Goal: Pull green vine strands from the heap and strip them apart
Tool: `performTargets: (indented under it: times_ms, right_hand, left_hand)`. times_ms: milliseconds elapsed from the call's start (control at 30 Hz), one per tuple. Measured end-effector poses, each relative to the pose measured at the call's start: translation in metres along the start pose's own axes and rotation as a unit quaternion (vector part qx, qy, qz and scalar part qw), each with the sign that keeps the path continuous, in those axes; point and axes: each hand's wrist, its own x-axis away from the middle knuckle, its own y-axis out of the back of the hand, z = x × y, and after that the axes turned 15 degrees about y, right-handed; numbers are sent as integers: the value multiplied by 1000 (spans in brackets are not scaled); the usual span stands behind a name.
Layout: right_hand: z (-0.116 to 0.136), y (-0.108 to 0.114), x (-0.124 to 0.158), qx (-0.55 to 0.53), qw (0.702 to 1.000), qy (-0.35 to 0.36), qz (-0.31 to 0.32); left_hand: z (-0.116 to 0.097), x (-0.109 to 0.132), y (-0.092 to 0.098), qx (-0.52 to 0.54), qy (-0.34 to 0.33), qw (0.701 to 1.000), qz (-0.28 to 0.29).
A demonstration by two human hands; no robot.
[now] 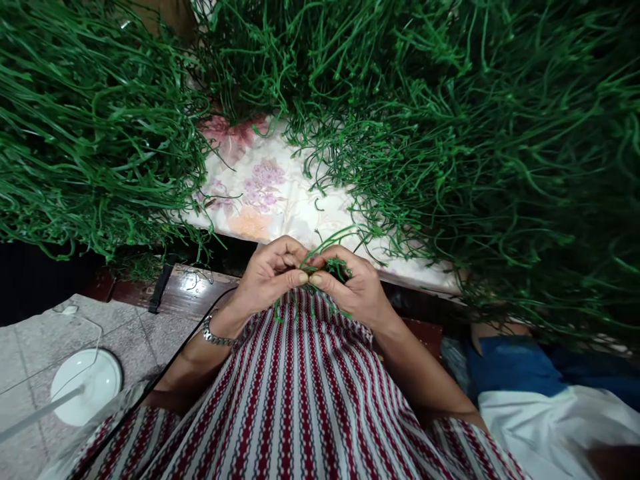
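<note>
Close to my body, at the table's front edge, my left hand (273,277) and my right hand (353,277) meet with both thumbs side by side. Each is closed in a pinch on thin green plastic-looking stems (333,238). One long stem sticks out between the hands toward the upper right. A small dark green cluster (339,268) shows inside the curled fingers of the right hand. Short green ends hang below the hands over a striped garment (305,387). The exact point where the fingertips press is partly hidden by the thumbs.
A large heap of green stems (100,133) lies at left; another heap (450,153) covers the right and back. Between them shows a floral tablecloth (295,200). A wooden bench (190,293) and a white round stand base (87,387) are lower left. Another person's blue shorts (515,365) appear right.
</note>
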Motion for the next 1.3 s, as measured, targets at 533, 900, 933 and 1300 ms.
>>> performTargets:
  times_ms: [533,900,933,1300]
  right_hand:
    - [4,13,2,169,974,124,84]
    - [9,25,-12,289,915,139,245]
    - [7,22,-10,293,918,139,227]
    - [-5,8,9,300,926,88,210]
  left_hand:
    - [-9,-1,-2,-312,-100,944,-42]
    - [-13,1,-4,-305,-1,952,-1]
    - [-12,0,-4,-293,27,956,-2]
    - [6,-1,1,-311,44,949,-35]
